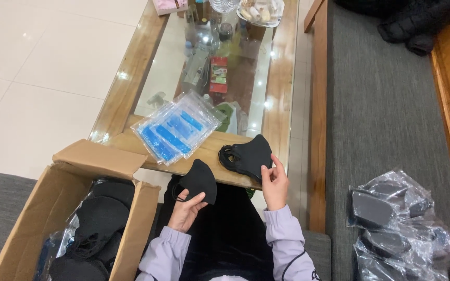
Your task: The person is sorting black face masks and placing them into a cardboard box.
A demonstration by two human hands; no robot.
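- The left hand (186,211) grips a single black face mask (200,180) by its lower edge, fingers closed around it, holding it up over the lap just in front of the table edge (235,179).
- The right hand (274,182) rests with its fingertips pinching the near side of a small stack of black masks (247,155) lying on the wooden rim of the glass-topped table.
- Risk, as I judge it: the stack sits close to the table's near edge — a tug from the right hand could drag it off into the lap, and its ear loops look tangled enough to pull several masks along at once.
- The held mask is gripped only at one edge, so it could slip or fold.
- A pile of clear resealable bags with blue strips (175,130) lies on the table just left of the stack.
- The open cardboard box (37,208) at the left holds more black masks in a plastic liner.
- On the grey seat at the right, a clear plastic bag (399,229) holds packed masks.
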